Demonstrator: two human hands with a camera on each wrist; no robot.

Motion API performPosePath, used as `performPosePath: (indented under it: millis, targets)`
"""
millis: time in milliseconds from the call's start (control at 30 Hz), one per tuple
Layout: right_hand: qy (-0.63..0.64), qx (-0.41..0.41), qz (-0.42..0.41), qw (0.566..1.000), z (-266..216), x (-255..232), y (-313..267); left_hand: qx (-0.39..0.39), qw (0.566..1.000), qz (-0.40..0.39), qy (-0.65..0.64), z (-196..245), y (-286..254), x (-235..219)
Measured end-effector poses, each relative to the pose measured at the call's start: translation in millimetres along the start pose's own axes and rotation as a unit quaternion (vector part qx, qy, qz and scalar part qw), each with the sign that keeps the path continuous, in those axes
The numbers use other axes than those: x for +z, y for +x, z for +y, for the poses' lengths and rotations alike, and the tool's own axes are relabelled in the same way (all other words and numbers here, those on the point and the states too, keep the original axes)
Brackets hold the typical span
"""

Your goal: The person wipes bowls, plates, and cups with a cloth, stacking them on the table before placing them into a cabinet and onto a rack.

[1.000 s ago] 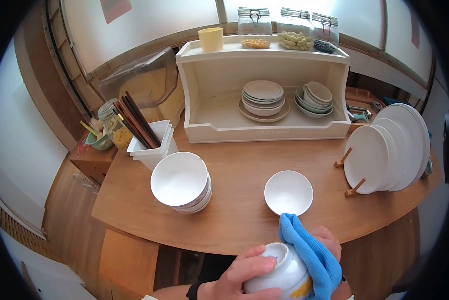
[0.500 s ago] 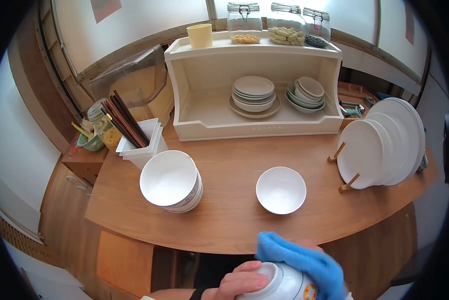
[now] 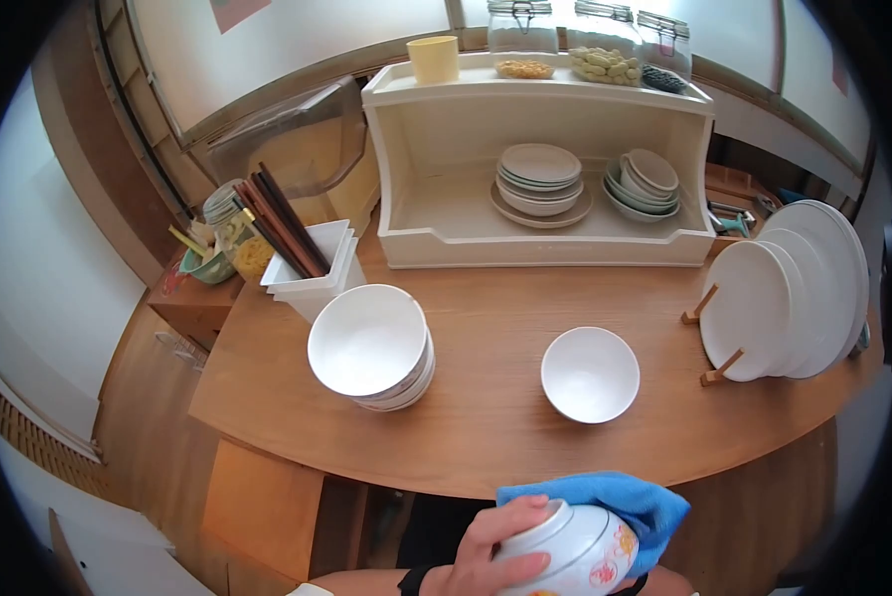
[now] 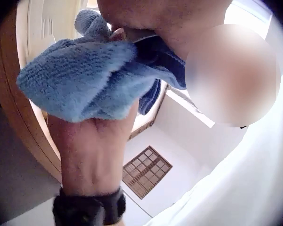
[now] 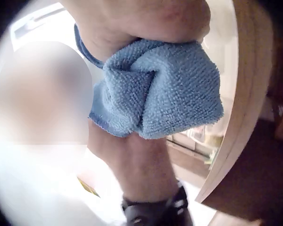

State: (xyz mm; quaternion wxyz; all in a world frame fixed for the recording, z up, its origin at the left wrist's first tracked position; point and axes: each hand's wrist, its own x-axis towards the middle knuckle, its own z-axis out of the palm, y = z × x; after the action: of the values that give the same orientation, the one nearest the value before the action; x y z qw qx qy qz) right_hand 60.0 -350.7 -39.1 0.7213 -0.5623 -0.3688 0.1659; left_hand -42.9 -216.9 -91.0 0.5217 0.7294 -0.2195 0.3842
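Observation:
At the bottom of the head view my left hand (image 3: 495, 549) grips a white bowl (image 3: 570, 556) with coloured floral patterns, thumb and fingers curled around its foot and side. The bowl is tilted, its foot turned up and to the left. A blue cloth (image 3: 620, 499) covers its far and right side. Behind the cloth and bowl, my right hand is hidden in the head view; the right wrist view shows the right hand (image 5: 151, 21) curled on the cloth (image 5: 179, 89). The cloth (image 4: 80, 77) hides the bowl in the left wrist view.
On the wooden table (image 3: 476, 437) stand stacked bowls (image 3: 366, 340), a single white bowl (image 3: 590, 375), a chopstick holder (image 3: 317, 280) and plates in a rack (image 3: 749, 310). Behind them is a cream shelf (image 3: 545, 255) with dishes, jars and a yellow cup (image 3: 433, 60).
The held bowl has turned, bringing red and orange flowers into view. The cloth has shifted and spread behind the bowl's upper edge. The right hand has gone out of sight behind them.

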Motion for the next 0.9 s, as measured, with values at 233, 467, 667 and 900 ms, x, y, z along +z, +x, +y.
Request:
performPosePath:
  millis: [233,467,667,900]
  targets:
    - [0.081,0.130,-0.014,0.988,12,-1,2,-0.084,0.985,0.005,0.153,-6,-12,-34]
    - [-0.120,0.326,-0.106,0.932,-37,13,19,-0.167,0.929,0.029,0.329,29,42,-117]
    - [-0.060,0.281,-0.079,0.955,-26,-11,12,-0.265,0.908,0.189,0.262,15,107,-185]
    - [0.027,0.172,-0.111,0.978,17,-38,-8,-0.393,0.880,0.045,0.264,-6,136,-222]
